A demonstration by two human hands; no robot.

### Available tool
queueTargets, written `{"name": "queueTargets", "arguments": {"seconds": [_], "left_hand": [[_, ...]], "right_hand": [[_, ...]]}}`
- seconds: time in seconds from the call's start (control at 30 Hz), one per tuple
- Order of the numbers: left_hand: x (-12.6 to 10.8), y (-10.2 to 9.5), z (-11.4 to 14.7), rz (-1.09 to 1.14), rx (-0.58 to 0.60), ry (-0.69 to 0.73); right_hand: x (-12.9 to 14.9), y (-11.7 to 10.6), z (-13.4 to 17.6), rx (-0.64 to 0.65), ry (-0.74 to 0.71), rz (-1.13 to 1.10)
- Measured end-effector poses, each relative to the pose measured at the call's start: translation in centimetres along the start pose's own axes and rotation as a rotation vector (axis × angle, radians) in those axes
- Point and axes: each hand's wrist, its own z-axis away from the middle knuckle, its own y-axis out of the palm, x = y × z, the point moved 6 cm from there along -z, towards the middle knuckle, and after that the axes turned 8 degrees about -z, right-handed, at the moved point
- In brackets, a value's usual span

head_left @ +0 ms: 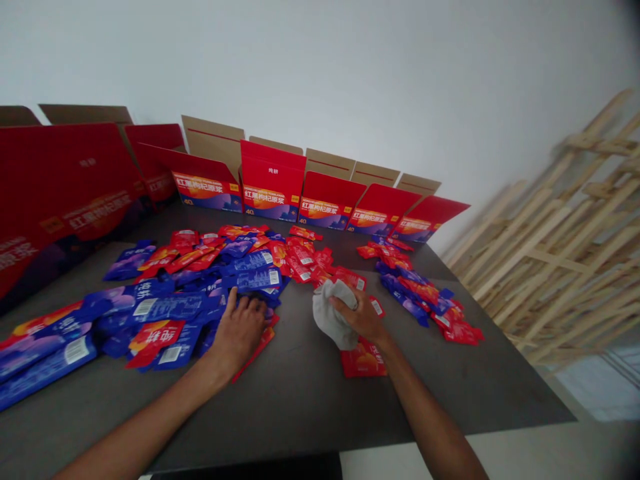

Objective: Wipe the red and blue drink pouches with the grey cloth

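Cloth [333, 317] worries, anyone?

Yeah, on my remote feed the right hand [364, 317] has its fingers clamped on it over the bench [300, 413], overlapping a red sachet [361, 363] in view. A loose fold could drag that along. Left hand [243, 335] is at the blue sachets [170, 307], can't tell if those fingers grip; pressing might slide some.

Which way's it point?

Long axis roughly near-to-far, loose end toward my edge.
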Motion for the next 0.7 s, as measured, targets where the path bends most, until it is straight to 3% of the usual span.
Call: {"name": "queueTargets", "arguments": {"seconds": [0.13,0.3,0.5,0.7], "left_hand": [[-2.1,0.6,-0.1,-0.038,0.146,0.114],[-2.4,0.4,0.2,-0.128,0.084,0.030],[-2.5,1.0,0.0,-0.240,0.046,0.093],[-2.6,-0.6,-0.9,-0.125,-0.003,0.085]], "right_hand": [[-0.1,-0.1,0.1,-0.015,0.002,0.009],[-0.2,-0.2,0.1,-0.018,0.005,-0.003],[-0.1,-0.3,0.1,-0.055,-0.005,0.040],[-0.4,-0.3,0.2,-0.069,-0.027,-0.005]]}}
